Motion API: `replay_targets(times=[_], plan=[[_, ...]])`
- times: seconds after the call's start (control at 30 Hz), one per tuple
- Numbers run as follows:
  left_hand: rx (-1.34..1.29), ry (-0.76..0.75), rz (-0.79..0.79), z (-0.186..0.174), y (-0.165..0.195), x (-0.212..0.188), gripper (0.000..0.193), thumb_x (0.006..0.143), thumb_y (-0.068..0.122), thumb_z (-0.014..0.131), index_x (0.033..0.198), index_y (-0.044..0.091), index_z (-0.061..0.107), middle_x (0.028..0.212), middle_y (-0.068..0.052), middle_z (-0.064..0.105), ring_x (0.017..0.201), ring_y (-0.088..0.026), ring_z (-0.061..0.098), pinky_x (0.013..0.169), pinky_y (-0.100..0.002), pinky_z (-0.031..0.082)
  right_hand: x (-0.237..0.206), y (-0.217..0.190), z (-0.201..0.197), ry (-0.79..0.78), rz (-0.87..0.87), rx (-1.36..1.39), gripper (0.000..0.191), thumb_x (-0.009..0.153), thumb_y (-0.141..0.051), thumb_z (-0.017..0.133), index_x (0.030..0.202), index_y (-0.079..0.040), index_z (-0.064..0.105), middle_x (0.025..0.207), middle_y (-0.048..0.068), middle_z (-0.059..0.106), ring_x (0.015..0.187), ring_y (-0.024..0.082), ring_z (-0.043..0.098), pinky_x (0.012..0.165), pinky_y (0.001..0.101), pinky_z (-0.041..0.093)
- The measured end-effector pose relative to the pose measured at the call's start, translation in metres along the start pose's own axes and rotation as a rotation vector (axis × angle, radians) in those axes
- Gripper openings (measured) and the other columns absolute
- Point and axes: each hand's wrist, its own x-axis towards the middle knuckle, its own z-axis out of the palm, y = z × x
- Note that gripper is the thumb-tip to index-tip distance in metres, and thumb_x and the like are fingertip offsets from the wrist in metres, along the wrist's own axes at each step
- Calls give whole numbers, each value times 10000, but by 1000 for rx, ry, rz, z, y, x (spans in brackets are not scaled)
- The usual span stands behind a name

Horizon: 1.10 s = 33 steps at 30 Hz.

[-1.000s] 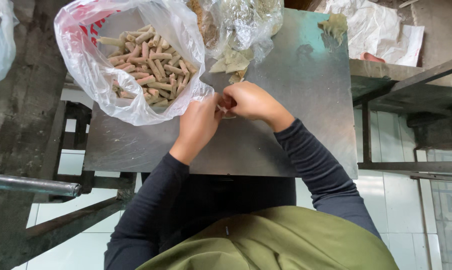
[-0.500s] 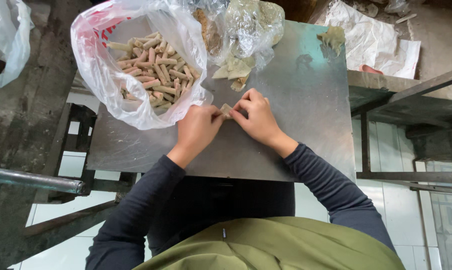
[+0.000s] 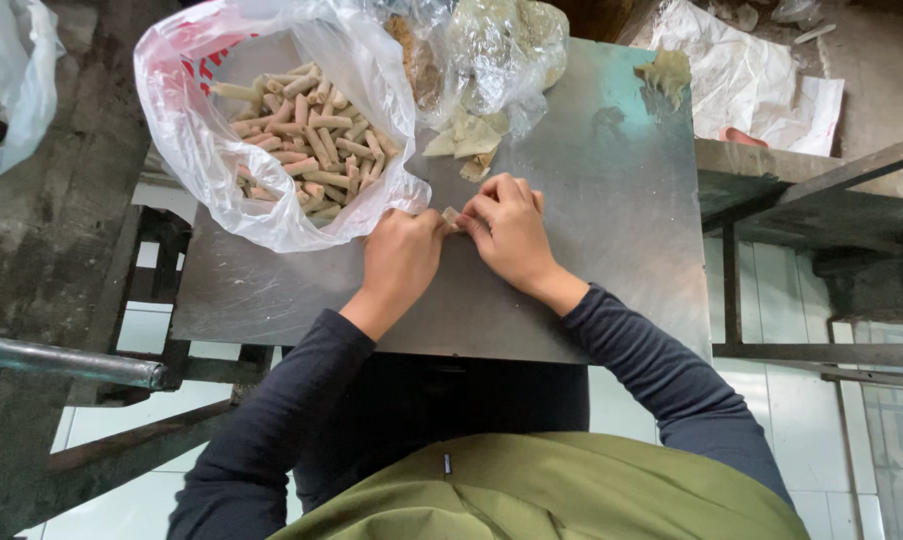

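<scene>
Centre frame: both hands, left hand and right hand, pinch a small pale wrapper piece on the steel counter. Clear plastic bag of tan rolled sticks sits upper left.

Two hands, the left hand and the right hand, meet over one small pale wrapper piece near the middle of one steel worktop; one white plastic bag at the worktop's far left corner holds several dozen tan rolled sticks, too many to count exactly; one clear bag lies at the far edge; one small heap of pale wrappers lies just before it; one crumpled scrap sits at the far right corner.
</scene>
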Motion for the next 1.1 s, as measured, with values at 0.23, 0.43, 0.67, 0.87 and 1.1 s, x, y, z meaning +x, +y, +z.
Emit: replay_targets(times=[0.23, 0.43, 0.67, 0.87, 1.1], plan=[[-211, -67, -35, -3, -8, 7, 111, 892, 178, 728, 934, 86, 773, 804, -170, 699, 799, -362, 687, 673, -462, 532, 9, 8, -4, -23, -75, 126, 117, 830, -217, 810, 906, -158, 743, 1124, 59, 543, 1084, 277, 497, 981, 406, 348], [21, -6, 65, -3, 3, -5, 64, 905, 151, 717, 879, 96, 738, 854, -134, 684, 871, -369, 631, 761, -472, 496, -7, 2, -5, 19, -79, 82, 99, 873, -226, 794, 949, -183, 748, 1155, 40, 556, 1134, 266, 497, 984, 413, 363], [92, 207, -60, 11, 17, -26, 174, 802, 175, 710, 932, 63, 681, 955, -154, 652, 962, -369, 575, 757, -533, 365, -23, -11, 16, 71, 114, 23, 147, 885, -195, 749, 973, -111, 665, 1138, 97, 517, 1110, 326, 466, 914, 473, 338], [120, 187, 2, 32, -4, 5, 236, 957, 148, 655, 1151, 21, 610, 959, -191, 660, 869, -396, 622, 752, -509, 474, 15, 4, 40, 135, 83, -101, 204, 905, -196, 742, 1012, -103, 595, 1139, 118, 502, 1088, 357, 477, 893, 504, 348], [-156, -51, -39, -6, -2, 10, 306, 867, 288, 781, 993, 33, 670, 829, -176, 679, 788, -400, 662, 675, -502, 502, -8, 8, -9, 220, 228, 616, 87, 1071, -146, 597, 1103, -65, 587, 1025, 53, 572, 947, 196, 554, 857, 341, 493]])
